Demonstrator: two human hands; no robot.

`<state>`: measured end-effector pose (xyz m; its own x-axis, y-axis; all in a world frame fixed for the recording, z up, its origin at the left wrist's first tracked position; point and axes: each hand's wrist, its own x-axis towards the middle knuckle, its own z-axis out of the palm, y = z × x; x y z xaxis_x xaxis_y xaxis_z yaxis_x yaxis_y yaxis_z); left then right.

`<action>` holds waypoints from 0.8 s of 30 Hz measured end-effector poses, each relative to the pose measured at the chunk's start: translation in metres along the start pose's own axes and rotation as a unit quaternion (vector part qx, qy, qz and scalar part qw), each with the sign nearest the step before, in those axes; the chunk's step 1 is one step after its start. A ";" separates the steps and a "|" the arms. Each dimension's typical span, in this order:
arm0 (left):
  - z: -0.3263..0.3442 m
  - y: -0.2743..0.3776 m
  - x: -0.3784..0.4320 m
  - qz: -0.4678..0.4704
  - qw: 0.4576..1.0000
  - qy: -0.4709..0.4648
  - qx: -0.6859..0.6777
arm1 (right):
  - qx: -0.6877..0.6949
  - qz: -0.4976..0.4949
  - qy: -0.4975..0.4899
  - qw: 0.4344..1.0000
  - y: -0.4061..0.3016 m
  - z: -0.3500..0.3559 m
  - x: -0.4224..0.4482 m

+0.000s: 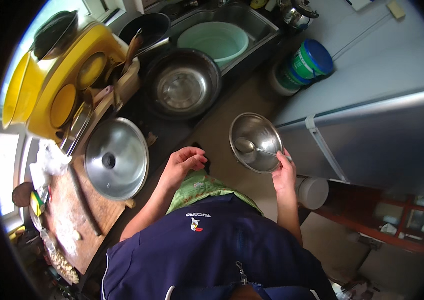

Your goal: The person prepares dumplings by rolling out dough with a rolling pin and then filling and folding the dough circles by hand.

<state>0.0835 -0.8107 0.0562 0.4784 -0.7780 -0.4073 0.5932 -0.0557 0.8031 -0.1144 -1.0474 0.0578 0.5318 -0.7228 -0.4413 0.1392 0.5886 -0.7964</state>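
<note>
My right hand (284, 171) grips the rim of a stainless steel bowl (253, 129). Its thumb presses a metal spoon (245, 145) against that rim, with the spoon's head resting inside the bowl, which is tilted. No food can be made out in it. My left hand (185, 162) hovers in front of my body with the fingers loosely bent, and nothing shows in its grasp. To its left, a glass pan lid with a black knob (116, 159) overlaps the far end of a floured wooden board (65, 204).
A dark-rimmed metal basin (183, 88) stands on the counter beside a sink holding a pale green basin (213, 37). A yellow dish rack (41, 108) lines the window side. Stacked buckets (303, 65) and a refrigerator (376, 146) are at right. A rolling pin (84, 202) lies on the board.
</note>
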 end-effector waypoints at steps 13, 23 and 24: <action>0.007 0.110 0.159 -0.030 1.000 0.002 -0.008 | -0.041 -0.020 0.107 0.993 -0.083 0.071 0.232; -0.014 0.109 0.166 0.061 0.938 0.327 -0.099 | -0.457 -0.070 -0.083 0.883 -0.028 0.223 0.517; -0.005 0.112 0.170 0.074 0.926 0.349 -0.123 | -0.598 -0.145 -0.092 0.783 -0.020 0.234 0.549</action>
<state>0.2347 -0.9460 0.0742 0.8172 -0.1676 -0.5515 0.5764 0.2301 0.7841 0.3707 -1.3714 -0.0720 0.7492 -0.6346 -0.1897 -0.5465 -0.4304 -0.7183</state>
